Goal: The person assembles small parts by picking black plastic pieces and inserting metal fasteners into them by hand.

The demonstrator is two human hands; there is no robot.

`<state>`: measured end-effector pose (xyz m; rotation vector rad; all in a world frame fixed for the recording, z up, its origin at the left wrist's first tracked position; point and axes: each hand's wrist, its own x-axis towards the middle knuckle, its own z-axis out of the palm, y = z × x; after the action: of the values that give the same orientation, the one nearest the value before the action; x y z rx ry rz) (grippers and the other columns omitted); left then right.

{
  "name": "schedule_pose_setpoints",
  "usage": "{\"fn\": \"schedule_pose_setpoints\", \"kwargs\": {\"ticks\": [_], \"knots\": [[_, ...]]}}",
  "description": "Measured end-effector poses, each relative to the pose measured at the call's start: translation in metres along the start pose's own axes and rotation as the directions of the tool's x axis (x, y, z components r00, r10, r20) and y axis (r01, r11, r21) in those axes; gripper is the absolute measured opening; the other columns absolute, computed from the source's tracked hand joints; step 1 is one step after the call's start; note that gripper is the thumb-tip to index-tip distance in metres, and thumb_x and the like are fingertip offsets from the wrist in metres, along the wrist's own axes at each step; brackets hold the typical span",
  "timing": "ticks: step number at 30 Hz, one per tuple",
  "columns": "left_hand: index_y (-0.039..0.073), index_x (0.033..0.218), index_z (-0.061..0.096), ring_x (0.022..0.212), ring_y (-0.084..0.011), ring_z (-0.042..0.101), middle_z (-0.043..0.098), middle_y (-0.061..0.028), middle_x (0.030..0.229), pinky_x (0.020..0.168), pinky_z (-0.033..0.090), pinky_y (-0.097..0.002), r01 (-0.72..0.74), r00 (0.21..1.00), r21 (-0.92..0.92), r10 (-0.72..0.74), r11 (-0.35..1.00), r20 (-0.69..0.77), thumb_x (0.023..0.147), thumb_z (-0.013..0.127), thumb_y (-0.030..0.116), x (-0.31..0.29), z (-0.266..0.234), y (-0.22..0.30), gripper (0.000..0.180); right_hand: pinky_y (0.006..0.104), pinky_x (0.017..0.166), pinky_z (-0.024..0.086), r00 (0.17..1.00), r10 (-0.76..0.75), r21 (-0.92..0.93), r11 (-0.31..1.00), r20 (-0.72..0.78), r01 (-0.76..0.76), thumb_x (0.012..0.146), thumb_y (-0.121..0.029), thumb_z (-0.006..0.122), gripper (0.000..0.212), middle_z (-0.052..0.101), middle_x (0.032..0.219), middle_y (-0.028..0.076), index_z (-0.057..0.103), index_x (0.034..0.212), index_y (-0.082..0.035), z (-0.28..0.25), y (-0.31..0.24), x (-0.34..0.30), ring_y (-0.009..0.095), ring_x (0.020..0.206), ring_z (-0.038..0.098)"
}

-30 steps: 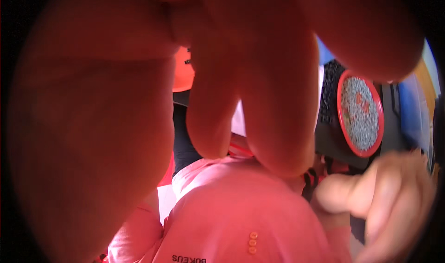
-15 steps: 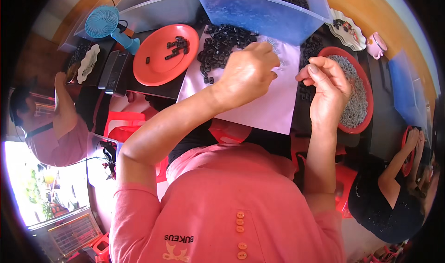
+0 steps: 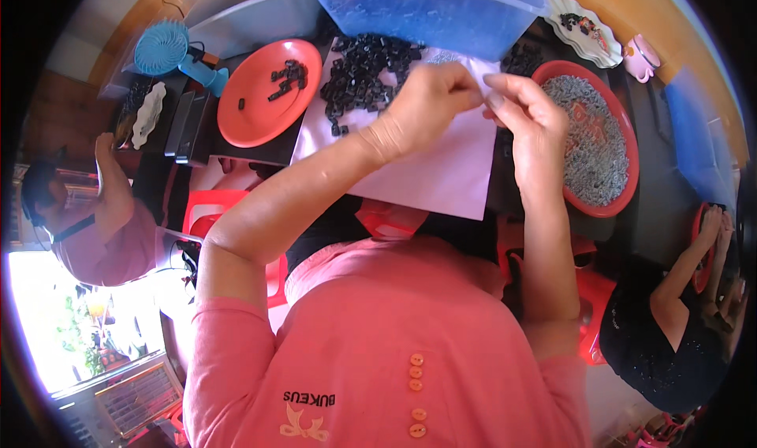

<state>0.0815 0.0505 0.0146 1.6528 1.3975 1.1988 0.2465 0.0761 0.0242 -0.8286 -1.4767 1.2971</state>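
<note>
Over a pale pink sheet (image 3: 426, 172), my left hand (image 3: 430, 105) and my right hand (image 3: 535, 125) meet fingertip to fingertip. Both are closed in a pinch; whatever sits between the fingers is too small or hidden to name. Left of and beyond my left hand lies a pile of small black plastic parts (image 3: 367, 73). A few tiny silver pieces (image 3: 443, 56) rest on the sheet just past that hand. To the right of my right hand stands a red basin (image 3: 629, 160) full of small grey metal pieces (image 3: 595, 176).
A red plate (image 3: 244, 125) with some black parts is at left, near a blue fan (image 3: 162, 47). A translucent blue bin (image 3: 426, 18) stands at the back. A white scalloped dish (image 3: 603, 50) and pink cup (image 3: 641, 57) sit far right. People work at both sides.
My hands have come together from a gap apart, the right moving left and the left's fingertips turning toward it. The view has shifted slightly, showing more of the basin.
</note>
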Motion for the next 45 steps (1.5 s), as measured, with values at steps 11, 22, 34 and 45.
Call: {"fn": "schedule_pose_setpoints", "kwargs": {"ticks": [11,22,34,45], "knots": [[-0.002,0.085,0.065,0.058,-0.0129,0.054,0.062,-0.006,0.073,0.049,0.039,-0.0249,0.257,0.946,-0.57,-0.323,0.78,-0.016,0.089,0.07,0.019,-0.039,-0.066,0.038,0.022,0.0216,0.071,0.05,0.928,-0.348,-0.05,0.933,0.132,0.357,0.084,0.002,0.068,0.007,0.068,0.085,0.002,0.066,0.091,0.001,0.055,-0.011,0.008,0.006,0.078,0.061],[0.007,0.082,0.064,0.085,-0.0261,0.056,0.052,-0.0081,0.087,0.065,0.053,-0.0371,-0.289,0.893,0.861,0.441,0.419,0.085,0.07,0.068,0.01,-0.045,-0.063,-0.036,0.013,0.0201,0.06,0.04,0.988,0.034,-0.002,0.999,0.153,-0.034,0.085,-0.006,0.067,0.005,0.059,0.07,-0.001,0.067,0.087,-0.001,0.055,-0.004,0.004,0.006,0.063,0.052],[0.006,0.076,0.061,0.086,-0.026,0.055,0.051,-0.0085,0.087,0.064,0.053,-0.037,-0.396,0.831,0.864,0.521,0.311,0.193,0.067,0.062,0.013,-0.036,-0.057,-0.038,0.011,0.0211,0.061,0.043,0.984,0.092,-0.023,0.996,0.154,-0.089,0.085,-0.003,0.065,0.002,0.06,0.073,-0.001,0.066,0.085,0.0,0.053,0.005,0.003,0.006,0.066,0.054],[-0.001,0.091,0.063,0.077,-0.0278,0.062,0.061,-0.0149,0.085,0.068,0.05,-0.0368,-0.073,0.962,0.122,0.102,0.99,-0.255,0.085,0.067,0.01,-0.061,-0.045,-0.017,0.014,0.0212,0.065,0.046,0.964,0.073,-0.028,0.997,0.258,-0.068,0.086,-0.002,0.066,0.004,0.064,0.077,-0.001,0.066,0.089,0.0,0.058,0.002,0.0,0.007,0.07,0.057]]}}
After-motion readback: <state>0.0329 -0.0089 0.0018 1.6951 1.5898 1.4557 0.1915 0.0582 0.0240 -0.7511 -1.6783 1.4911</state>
